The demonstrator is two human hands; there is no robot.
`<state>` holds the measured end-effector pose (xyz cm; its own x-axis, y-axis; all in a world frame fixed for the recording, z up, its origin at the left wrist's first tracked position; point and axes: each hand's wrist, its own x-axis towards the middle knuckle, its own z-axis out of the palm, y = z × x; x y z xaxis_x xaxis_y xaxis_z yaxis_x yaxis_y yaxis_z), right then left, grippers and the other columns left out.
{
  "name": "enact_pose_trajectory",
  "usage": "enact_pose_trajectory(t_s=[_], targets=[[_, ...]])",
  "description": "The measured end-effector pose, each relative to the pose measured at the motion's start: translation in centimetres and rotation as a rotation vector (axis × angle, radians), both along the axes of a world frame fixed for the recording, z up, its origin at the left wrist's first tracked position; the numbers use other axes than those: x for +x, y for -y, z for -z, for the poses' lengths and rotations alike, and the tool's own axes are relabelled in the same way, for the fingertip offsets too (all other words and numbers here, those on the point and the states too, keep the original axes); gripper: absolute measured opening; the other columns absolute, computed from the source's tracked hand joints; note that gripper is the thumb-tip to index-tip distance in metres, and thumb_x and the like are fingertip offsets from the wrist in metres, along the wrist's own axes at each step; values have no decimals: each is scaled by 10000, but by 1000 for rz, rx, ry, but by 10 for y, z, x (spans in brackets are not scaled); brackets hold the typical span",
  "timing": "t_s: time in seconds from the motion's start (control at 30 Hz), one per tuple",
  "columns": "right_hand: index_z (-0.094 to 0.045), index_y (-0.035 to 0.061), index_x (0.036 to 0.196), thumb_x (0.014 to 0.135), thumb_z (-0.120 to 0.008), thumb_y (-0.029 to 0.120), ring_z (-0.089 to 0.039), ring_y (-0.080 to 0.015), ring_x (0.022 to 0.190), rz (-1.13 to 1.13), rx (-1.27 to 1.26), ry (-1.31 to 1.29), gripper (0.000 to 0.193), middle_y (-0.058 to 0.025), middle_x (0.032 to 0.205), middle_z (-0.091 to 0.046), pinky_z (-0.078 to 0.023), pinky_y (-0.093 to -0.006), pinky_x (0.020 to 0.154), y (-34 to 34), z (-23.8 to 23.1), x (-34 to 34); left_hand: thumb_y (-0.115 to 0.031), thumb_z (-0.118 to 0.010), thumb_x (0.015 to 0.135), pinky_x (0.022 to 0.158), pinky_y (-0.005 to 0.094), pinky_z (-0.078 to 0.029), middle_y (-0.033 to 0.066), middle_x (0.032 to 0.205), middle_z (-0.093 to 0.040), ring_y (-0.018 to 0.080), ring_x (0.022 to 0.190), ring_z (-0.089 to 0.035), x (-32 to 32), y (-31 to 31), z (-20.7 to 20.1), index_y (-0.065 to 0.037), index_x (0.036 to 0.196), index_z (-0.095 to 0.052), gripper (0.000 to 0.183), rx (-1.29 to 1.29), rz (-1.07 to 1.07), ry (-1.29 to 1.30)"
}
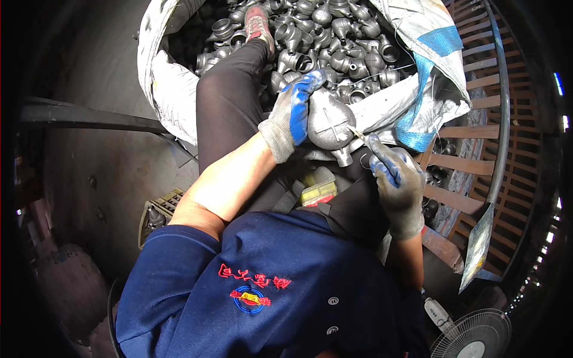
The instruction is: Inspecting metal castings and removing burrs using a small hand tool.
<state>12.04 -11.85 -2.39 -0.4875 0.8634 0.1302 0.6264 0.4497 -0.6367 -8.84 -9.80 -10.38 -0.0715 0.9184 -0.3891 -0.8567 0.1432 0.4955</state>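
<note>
Left fingers [300,98] grasp 1 grey casting [328,122]; right fingers [391,172] grip 1 slim tool [357,132].

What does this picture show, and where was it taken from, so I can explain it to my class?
There is no robot: a person works in gloves. The single picture comes from a wide fisheye camera worn on the head, looking down, so straight edges bend near the rim. The left hand holds a rounded grey part marked with a cross. The right hand holds a thin tool, its tip apparently touching that part. Beyond, a large white sack holds many more grey parts.
</note>
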Motion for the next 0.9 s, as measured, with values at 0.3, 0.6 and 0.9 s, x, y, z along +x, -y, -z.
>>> enact_pose_trajectory(t_s=[0.3,0.6,0.9], targets=[[-664,30,1014,740,-601,-11,-627,-290,768,-67,134,147,284,-149,852,-639,-491,-331,693,3,3,3,-247,-542,898,814,432,-536,98,982,-599,257,902,-633,-5,-1,16,-93,1065,-520,228,90,70,25],[-658,18,1019,770,-586,-4,-639,-274,809,-30,-49,58,261,-152,892,-653,-495,-325,726,2,-6,0,-250,-530,901,813,420,-536,97,983,-603,250,904,-633,-5,-2,19,-89,1065,-520,230,115,93,74],[-656,10,1010,755,-583,-14,-647,-273,816,-36,-101,71,266,-154,917,-658,-500,-318,735,0,-5,4,-243,-498,919,803,376,-536,84,988,-608,220,885,-635,-5,-2,16,-76,1079,-536,235,115,87,-68]])
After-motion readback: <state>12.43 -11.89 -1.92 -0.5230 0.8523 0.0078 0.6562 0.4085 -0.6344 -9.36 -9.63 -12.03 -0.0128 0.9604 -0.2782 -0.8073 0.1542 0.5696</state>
